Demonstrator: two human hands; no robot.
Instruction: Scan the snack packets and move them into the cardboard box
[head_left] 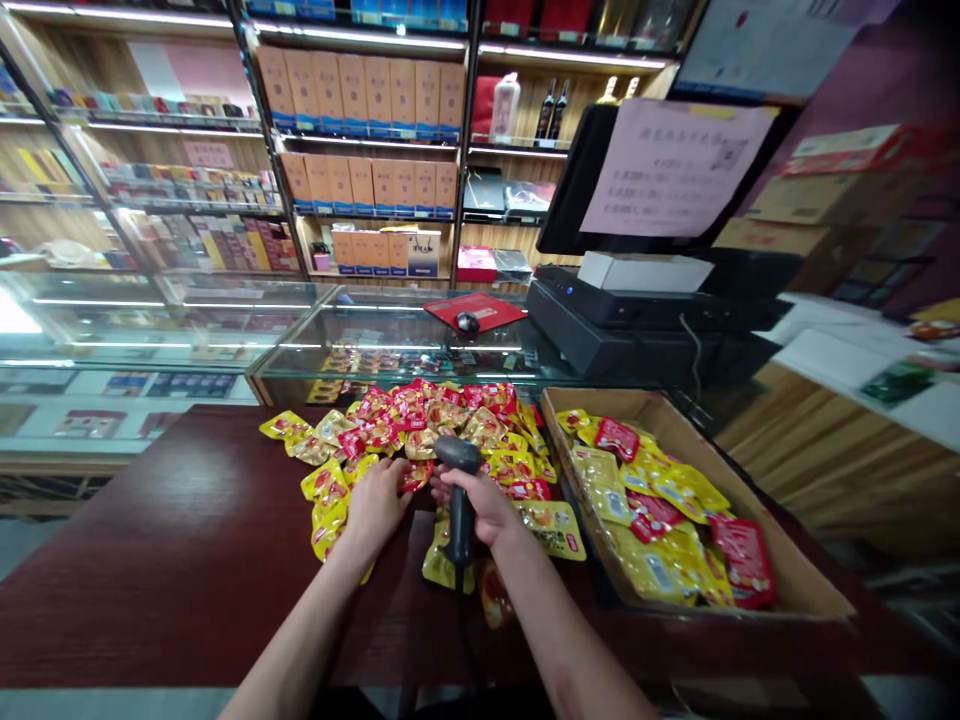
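Note:
Red and yellow snack packets lie in a spread pile on the dark red-brown table. My left hand rests at the near edge of the pile, its fingertips closed on a small red packet. In my right hand a black handheld barcode scanner stands upright, handle down, its cable running toward me. Beneath and beside the scanner lie larger yellow-green packets. To the right of my right hand, an open cardboard box holds several yellow and red packets.
A glass display counter stands behind the table, with a red mouse pad and a black mouse on it. A monitor covered by a paper sheet rises above a black cash drawer at the back right. Stocked shelves line the wall.

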